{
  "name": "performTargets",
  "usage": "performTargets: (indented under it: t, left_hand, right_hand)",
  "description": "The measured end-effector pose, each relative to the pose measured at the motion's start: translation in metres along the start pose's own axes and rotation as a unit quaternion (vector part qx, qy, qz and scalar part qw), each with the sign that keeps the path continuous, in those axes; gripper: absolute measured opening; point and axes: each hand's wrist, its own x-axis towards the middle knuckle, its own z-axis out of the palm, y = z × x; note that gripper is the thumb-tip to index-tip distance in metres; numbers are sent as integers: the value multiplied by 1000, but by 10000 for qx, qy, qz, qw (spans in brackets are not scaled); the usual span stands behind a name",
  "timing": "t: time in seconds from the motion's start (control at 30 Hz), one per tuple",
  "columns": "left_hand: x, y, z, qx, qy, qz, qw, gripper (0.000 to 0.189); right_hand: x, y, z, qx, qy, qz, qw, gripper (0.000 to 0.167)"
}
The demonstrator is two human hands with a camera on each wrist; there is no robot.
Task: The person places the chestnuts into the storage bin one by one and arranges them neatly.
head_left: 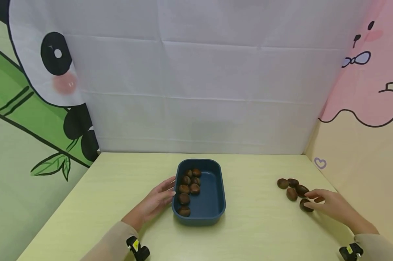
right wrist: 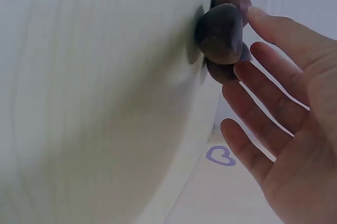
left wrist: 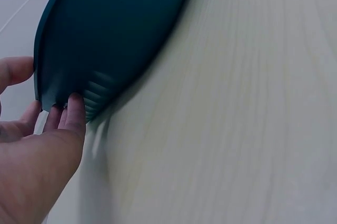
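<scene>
So the left hand [head_left: 157, 200] sits at lower centre of the head view, fingers [head_left: 168, 187] straight and a bit spread, tips resting flat against the left wall of a dark blue tray [head_left: 212, 203] in the middle of the pale yellow surface [head_left: 255, 232]. In the left wrist view you can see the fingertips [left wrist: 73, 109] touching the ribbed corner of that tray [left wrist: 110, 29], thumb up near the rim, not really curled round anything. Inside the tray there's a bunch of chestnuts [head_left: 189, 185] lined up along its left side, roughly seven, the right half of the tray bare. Over at the right of the frame the right hand [head_left: 331, 206] is down on the surface with fingers stretched out and slightly apart, tips touching the nearest chestnut [head_left: 305, 206] of a little loose pile [head_left: 292, 186] that lies near the right edge of the surface. The right wrist view shows it closer: fingers [right wrist: 274, 103] open and fanned, the top one just touching a dark nut [right wrist: 221, 33] with a couple more stacked behind it, nothing pinched yet. The two hands are well apart, tray between them but closer to the left one. Behind everything hangs a white cloth with a panda print [head_left: 57, 65] at upper left and a pink cartoon [head_left: 375, 72] at upper right.
</scene>
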Motion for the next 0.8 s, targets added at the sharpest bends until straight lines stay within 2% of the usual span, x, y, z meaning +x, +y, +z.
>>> performTargets:
  t: [0.13, 0.27, 0.57, 0.8]
  left_hand:
    - [-1, 0, 0, -22, 6, -12, 10000, 70]
    - [-1, -2, 0, -27, -12, 5, 10000, 70]
    - [-1, -1, 0, -29, 56, -15, 10000, 70]
    - [-1, 0, 1, -52, 57, -27, 10000, 70]
  right_hand:
    - [-3, 5, 1, 194, -256, 96, 9994, 44]
    - [-5, 7, 6, 380, -320, 106, 9987, 47]
    - [-7, 9, 6, 346, -262, -1, 9991, 41]
    - [-9, 5, 1, 51, -20, -211, 9998, 39]
